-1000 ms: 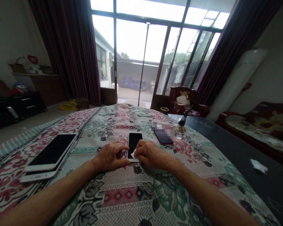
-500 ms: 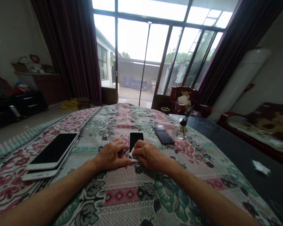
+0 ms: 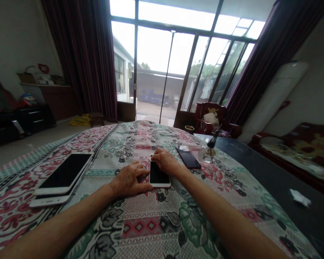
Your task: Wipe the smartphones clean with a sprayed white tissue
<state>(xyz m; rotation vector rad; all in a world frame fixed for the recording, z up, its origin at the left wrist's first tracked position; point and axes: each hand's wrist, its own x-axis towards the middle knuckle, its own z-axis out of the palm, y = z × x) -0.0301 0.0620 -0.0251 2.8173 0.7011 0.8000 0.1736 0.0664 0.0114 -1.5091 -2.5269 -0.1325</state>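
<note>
With the left hand (image 3: 132, 178), loosely spread, bracing a white smartphone (image 3: 160, 177) at frame centre along its left edge. With the right hand (image 3: 163, 160), curling over its top end; cannot tell whether clasping anything.

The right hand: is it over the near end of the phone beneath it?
No, the right hand is over the far end of the phone, leaving its near end in view.

- Two overlapping white phones (image 3: 66, 172), toward the left edge of the cloth-covered table (image 3: 137, 207)
- Dark phone (image 3: 188, 159), toward its right edge
- Glass vessel (image 3: 208, 154), beside that edge
- Crumpled white paper (image 3: 300, 198), on the dark surface (image 3: 272, 174)
</note>
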